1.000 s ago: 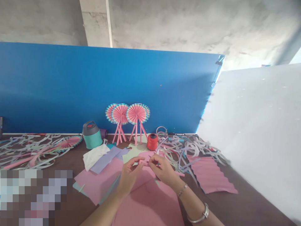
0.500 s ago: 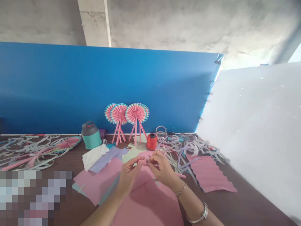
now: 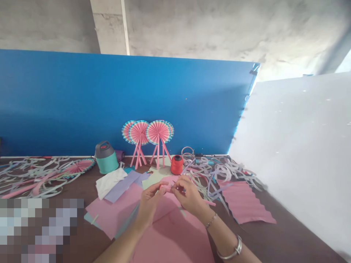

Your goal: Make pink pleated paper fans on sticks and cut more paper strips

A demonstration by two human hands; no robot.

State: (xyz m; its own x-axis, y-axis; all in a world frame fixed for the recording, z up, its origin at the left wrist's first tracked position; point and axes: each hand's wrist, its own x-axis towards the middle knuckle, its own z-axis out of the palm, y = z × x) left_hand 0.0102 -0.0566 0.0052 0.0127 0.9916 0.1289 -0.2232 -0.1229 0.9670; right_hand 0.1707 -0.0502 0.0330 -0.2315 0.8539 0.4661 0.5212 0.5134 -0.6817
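Between the fingertips of my left hand (image 3: pixel 150 199) is a small piece of pink paper (image 3: pixel 165 187), pinched tight. My right hand (image 3: pixel 188 195) is closed right beside it, fingertips pressed together. A tiny thin grey tip shows at those fingers, too small to name. Past my right wrist the end of a pink strip (image 3: pixel 210 203) sticks out; whether it joins the piece in my fingers is hidden. Both hands hover over pink paper sheets (image 3: pixel 175 237). Just beyond the fingers stands a red spool of thread (image 3: pixel 177 165).
Round pleated paper fans (image 3: pixel 159 132) lean on a blue panel (image 3: pixel 82 98). A teal container with a dark lid (image 3: pixel 106 159) stands left of them. Curled paper strips (image 3: pixel 222 171) lie right, more at far left. Pleated pink paper (image 3: pixel 248 202) lies at right, a white wall beyond.
The fingers of both hands have shifted only slightly around the pink paper. Everything else stays as it was.
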